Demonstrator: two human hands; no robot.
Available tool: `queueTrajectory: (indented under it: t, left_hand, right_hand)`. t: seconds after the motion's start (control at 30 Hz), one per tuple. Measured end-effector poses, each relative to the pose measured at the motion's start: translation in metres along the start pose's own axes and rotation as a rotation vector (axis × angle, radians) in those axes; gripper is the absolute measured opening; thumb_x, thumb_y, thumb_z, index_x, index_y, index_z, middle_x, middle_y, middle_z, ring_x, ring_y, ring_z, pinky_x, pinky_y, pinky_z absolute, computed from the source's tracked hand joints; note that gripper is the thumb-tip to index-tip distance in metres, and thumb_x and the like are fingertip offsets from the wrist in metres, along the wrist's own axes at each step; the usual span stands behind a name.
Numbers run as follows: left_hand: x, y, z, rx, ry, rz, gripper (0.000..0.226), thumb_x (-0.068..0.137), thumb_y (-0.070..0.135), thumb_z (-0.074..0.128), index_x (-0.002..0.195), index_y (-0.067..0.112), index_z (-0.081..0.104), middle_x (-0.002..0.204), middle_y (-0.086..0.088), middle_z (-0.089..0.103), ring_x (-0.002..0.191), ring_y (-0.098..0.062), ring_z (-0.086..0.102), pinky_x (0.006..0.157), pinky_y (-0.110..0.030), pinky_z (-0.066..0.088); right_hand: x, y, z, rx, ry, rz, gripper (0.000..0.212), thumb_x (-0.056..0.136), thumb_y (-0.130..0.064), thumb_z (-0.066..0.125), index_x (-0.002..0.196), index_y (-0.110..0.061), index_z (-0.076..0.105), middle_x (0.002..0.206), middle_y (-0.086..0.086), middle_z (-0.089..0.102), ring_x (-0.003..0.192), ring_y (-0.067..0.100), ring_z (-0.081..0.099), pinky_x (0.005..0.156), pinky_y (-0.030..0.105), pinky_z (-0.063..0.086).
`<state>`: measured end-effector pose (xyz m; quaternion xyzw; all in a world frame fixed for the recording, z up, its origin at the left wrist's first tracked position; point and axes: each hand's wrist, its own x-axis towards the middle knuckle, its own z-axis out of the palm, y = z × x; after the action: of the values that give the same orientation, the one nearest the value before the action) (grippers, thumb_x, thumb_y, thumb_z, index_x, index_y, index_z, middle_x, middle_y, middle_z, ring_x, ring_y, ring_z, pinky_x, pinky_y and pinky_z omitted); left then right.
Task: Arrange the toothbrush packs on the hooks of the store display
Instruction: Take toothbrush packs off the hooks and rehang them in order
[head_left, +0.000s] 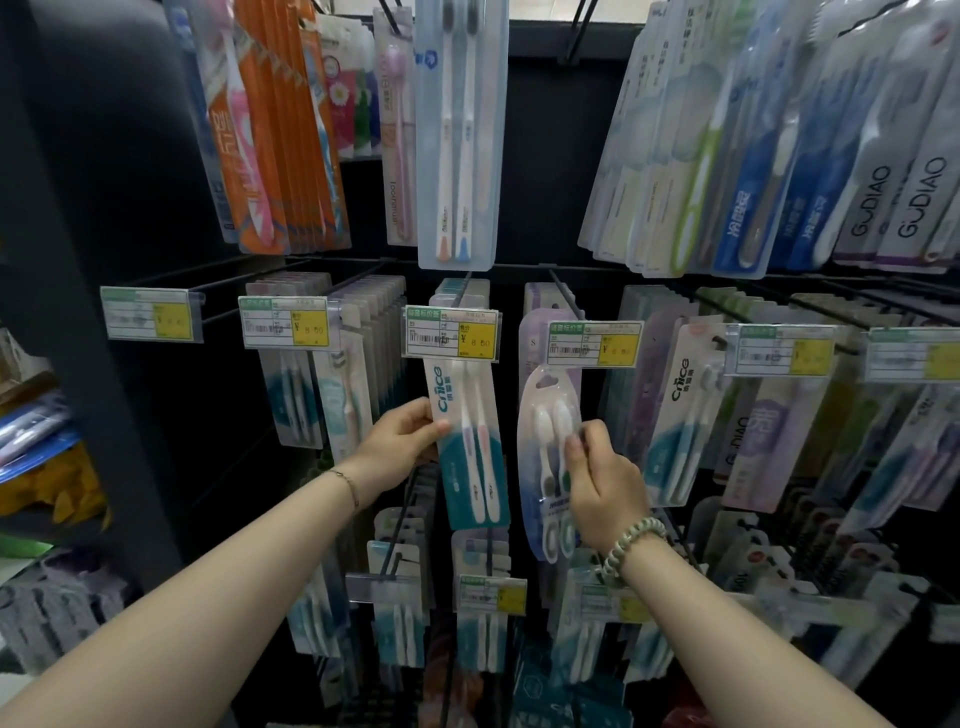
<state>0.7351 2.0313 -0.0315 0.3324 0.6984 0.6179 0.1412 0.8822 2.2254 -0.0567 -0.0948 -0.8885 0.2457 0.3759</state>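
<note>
Toothbrush packs are held in both hands in front of the middle row of the store display. The left hand (402, 441) is closed on the left edge of a tall white-and-teal pack (470, 447) marked Cnice, with the thumb laid on the front and the fingers behind. The pack lies just right of that hand and is slightly tilted. Its top is hidden behind a yellow-and-white price tag (451, 332), so it cannot be told whether it hangs on a hook.

The right hand (602, 478) is pinched on the right edge of an oval clear pack (543, 415) that holds two white-headed brushes. This pack lies to the left of the hand and extends above and below it. Its hang hole is seen just below and left of a second price tag (595, 343), which sits at the tip of a black wire hook (563, 299).

The two packs are held close beside each other, with a narrow gap between them. More packs are hung on neighbouring hooks above, below and to both sides
</note>
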Motion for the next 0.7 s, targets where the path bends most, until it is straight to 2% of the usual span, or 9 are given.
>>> queueTrajectory:
  t: [0.1,0.2,0.27,0.33,0.43,0.53,0.6,0.67,0.7]
  left_hand:
    - [-0.001,-0.002,0.004,0.021,0.011,0.022,0.017,0.100,0.011,0.047,0.109,0.020,0.058,0.108,0.003,0.067,0.092,-0.006,0.067,0.071,-0.016,0.054]
    - [0.003,-0.009,0.001,0.175,0.082,0.060,0.013,0.101,0.019,0.047,0.105,0.028,0.056,0.107,0.007,0.065,0.094,-0.005,0.062,0.077,-0.021,0.049]
    - [0.006,-0.017,-0.001,0.267,0.136,0.001,0.004,0.100,0.027,0.051,0.100,0.027,0.054,0.108,0.002,0.064,0.097,-0.012,0.061,0.080,-0.029,0.050]
    - [0.009,-0.026,-0.002,0.372,0.120,-0.149,0.018,0.097,0.034,0.056,0.106,0.020,0.052,0.109,-0.003,0.062,0.098,-0.017,0.060,0.083,-0.034,0.053]
    - [0.008,-0.030,0.004,0.552,-0.008,-0.318,0.029,0.095,0.034,0.059,0.117,0.015,0.054,0.108,-0.003,0.063,0.094,-0.017,0.060,0.077,-0.025,0.051]
    - [-0.003,-0.020,0.016,0.667,-0.226,-0.470,0.024,0.097,0.044,0.053,0.098,0.020,0.057,0.079,0.001,0.058,0.066,-0.010,0.053,0.051,-0.014,0.041]
    - [-0.007,-0.013,0.024,0.747,-0.395,-0.653,0.042,0.094,0.055,0.049,0.105,0.015,0.059,0.080,-0.003,0.061,0.065,-0.014,0.056,0.054,-0.018,0.045]
    - [-0.008,-0.007,0.034,0.899,-0.606,-0.756,0.067,0.092,0.065,0.045,0.117,0.005,0.062,0.097,-0.009,0.067,0.079,-0.020,0.063,0.068,-0.027,0.051]
    - [-0.007,-0.005,0.040,0.961,-0.696,-0.776,0.072,0.091,0.067,0.043,0.119,0.003,0.062,0.107,-0.011,0.067,0.088,-0.022,0.063,0.074,-0.029,0.051]
  right_hand:
    - [-0.002,0.000,-0.002,0.002,0.002,0.001,0.021,0.101,-0.031,0.031,0.084,-0.021,0.039,0.046,-0.007,0.040,0.036,0.008,0.038,0.041,0.019,0.021]
    - [-0.004,0.002,-0.004,0.000,0.000,0.008,0.021,0.101,-0.032,0.031,0.083,-0.023,0.038,0.045,-0.007,0.039,0.038,0.010,0.043,0.040,0.017,0.021]
    - [-0.005,0.004,-0.005,-0.004,0.000,0.018,0.021,0.101,-0.032,0.031,0.083,-0.023,0.038,0.045,-0.008,0.038,0.040,0.009,0.045,0.040,0.017,0.020]
    - [-0.007,0.006,-0.007,-0.009,-0.008,0.023,0.021,0.101,-0.032,0.031,0.083,-0.025,0.037,0.045,-0.008,0.038,0.038,0.008,0.043,0.041,0.018,0.022]
    - [-0.008,0.007,-0.010,0.003,-0.018,0.024,0.023,0.101,-0.034,0.030,0.078,-0.031,0.033,0.045,-0.008,0.038,0.035,0.009,0.037,0.040,0.021,0.024]
    - [-0.007,0.009,-0.013,-0.011,0.002,0.031,0.023,0.101,-0.033,0.030,0.080,-0.027,0.035,0.046,-0.008,0.040,0.036,0.008,0.036,0.040,0.024,0.026]
    - [-0.007,0.012,-0.014,-0.024,0.014,0.035,0.023,0.101,-0.032,0.031,0.079,-0.028,0.034,0.046,-0.008,0.039,0.036,0.008,0.036,0.041,0.026,0.026]
    - [-0.008,0.014,-0.016,-0.032,0.008,0.039,0.024,0.101,-0.032,0.031,0.078,-0.030,0.032,0.045,-0.009,0.038,0.036,0.007,0.036,0.042,0.025,0.025]
    - [-0.009,0.016,-0.018,-0.037,0.003,0.043,0.023,0.101,-0.033,0.030,0.078,-0.030,0.032,0.046,-0.009,0.039,0.037,0.008,0.036,0.042,0.025,0.025]
